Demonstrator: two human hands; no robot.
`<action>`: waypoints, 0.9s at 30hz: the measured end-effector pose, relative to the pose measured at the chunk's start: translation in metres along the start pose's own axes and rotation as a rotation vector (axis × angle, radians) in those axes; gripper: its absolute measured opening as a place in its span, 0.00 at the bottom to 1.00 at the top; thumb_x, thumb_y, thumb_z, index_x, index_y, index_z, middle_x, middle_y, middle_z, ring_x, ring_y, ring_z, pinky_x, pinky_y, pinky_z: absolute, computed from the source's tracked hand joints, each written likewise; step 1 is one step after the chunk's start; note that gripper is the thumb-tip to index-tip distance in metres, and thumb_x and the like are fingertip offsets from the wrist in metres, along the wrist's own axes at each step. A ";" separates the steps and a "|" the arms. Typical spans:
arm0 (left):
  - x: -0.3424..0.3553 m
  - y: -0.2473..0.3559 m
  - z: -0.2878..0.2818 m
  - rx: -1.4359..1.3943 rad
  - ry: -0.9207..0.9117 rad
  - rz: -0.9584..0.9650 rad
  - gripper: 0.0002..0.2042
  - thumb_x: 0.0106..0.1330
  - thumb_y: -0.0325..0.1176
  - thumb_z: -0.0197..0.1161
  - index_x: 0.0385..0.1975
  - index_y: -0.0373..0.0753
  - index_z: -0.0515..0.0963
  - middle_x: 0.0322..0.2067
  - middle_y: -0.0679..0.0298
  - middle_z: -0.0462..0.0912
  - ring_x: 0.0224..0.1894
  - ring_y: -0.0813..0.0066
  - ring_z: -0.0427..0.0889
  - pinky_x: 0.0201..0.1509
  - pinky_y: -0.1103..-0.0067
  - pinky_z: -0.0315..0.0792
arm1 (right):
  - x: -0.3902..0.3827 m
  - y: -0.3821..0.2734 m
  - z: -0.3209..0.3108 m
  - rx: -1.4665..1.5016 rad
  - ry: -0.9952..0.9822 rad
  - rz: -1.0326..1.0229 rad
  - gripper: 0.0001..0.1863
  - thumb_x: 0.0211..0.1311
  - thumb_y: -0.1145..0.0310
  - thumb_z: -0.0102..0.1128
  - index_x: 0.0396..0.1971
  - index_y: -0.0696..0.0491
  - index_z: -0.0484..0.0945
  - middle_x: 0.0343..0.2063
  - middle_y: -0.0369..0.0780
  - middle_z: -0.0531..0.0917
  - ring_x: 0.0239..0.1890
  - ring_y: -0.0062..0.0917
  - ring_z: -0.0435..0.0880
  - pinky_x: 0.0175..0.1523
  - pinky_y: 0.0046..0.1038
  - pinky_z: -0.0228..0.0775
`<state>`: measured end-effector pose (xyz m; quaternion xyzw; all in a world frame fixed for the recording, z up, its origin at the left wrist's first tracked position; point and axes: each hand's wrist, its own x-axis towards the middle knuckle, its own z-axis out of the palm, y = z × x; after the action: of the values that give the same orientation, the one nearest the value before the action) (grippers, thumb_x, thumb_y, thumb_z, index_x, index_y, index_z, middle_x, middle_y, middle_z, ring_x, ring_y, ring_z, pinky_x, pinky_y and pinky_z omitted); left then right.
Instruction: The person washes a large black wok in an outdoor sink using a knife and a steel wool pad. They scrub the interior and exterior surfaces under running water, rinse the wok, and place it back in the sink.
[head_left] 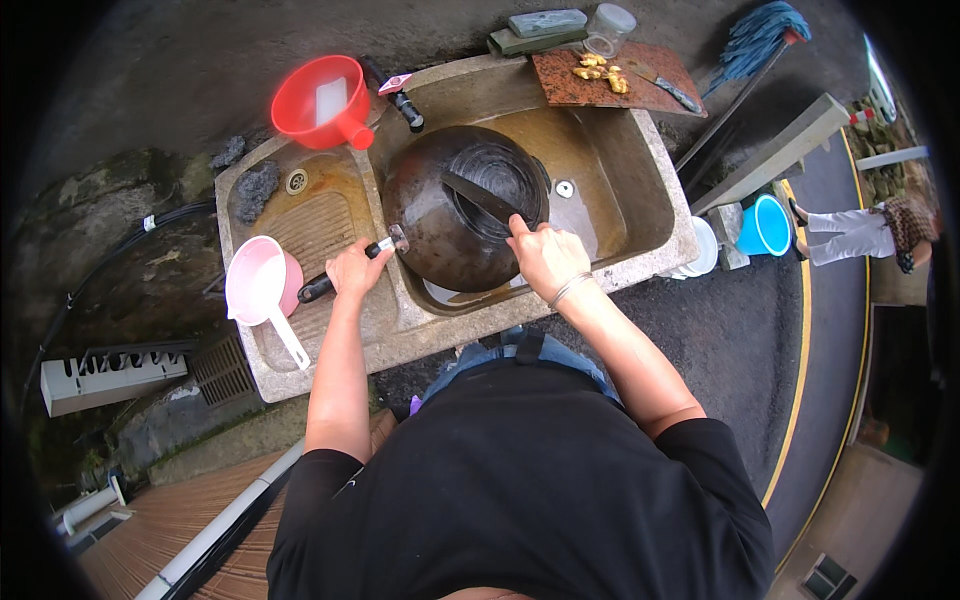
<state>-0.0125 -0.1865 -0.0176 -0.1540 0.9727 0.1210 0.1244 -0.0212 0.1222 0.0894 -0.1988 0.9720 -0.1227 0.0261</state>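
Observation:
A blackened wok (430, 225) lies bottom up in the stone sink basin (630, 190). My left hand (357, 268) is closed round its black handle (318, 288), left of the basin. In my closed right hand (550, 260) is a dark-bladed knife (478, 196). Its blade lies across the ringed base of the wok, tip pointing up and left. My fingers cover the knife's handle, so its shape is hidden.
A red ladle (290, 105) and a pink ladle (290, 275) rest on the sink's left part, with grey scouring wool (257, 190) between them. A reddish board (560, 85) holding ginger (602, 72) and another knife (675, 92) spans the far right corner. A tap (405, 108) overhangs the basin.

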 end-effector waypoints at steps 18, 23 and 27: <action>0.004 -0.007 -0.001 0.288 0.008 0.167 0.32 0.58 0.67 0.49 0.29 0.39 0.80 0.27 0.50 0.83 0.35 0.55 0.83 0.39 0.65 0.75 | 0.007 0.000 0.000 -0.049 -0.014 -0.061 0.15 0.55 0.72 0.48 0.42 0.59 0.74 0.20 0.50 0.81 0.27 0.40 0.83 0.31 0.37 0.76; 0.002 -0.009 0.008 0.312 0.134 0.192 0.31 0.58 0.67 0.49 0.26 0.40 0.79 0.21 0.52 0.82 0.29 0.56 0.84 0.33 0.67 0.76 | 0.018 0.009 0.009 -0.058 -0.007 -0.003 0.13 0.59 0.67 0.50 0.41 0.55 0.72 0.20 0.50 0.80 0.26 0.43 0.82 0.30 0.40 0.74; 0.000 -0.007 0.004 0.322 0.125 0.164 0.31 0.58 0.67 0.50 0.26 0.40 0.79 0.21 0.52 0.82 0.28 0.56 0.84 0.32 0.68 0.77 | 0.005 0.004 -0.008 -0.047 -0.073 -0.027 0.15 0.59 0.68 0.50 0.44 0.59 0.72 0.21 0.51 0.81 0.26 0.41 0.83 0.31 0.38 0.75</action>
<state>-0.0092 -0.1917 -0.0224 -0.0595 0.9946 -0.0363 0.0765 -0.0278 0.1256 0.0964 -0.2170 0.9702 -0.0926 0.0550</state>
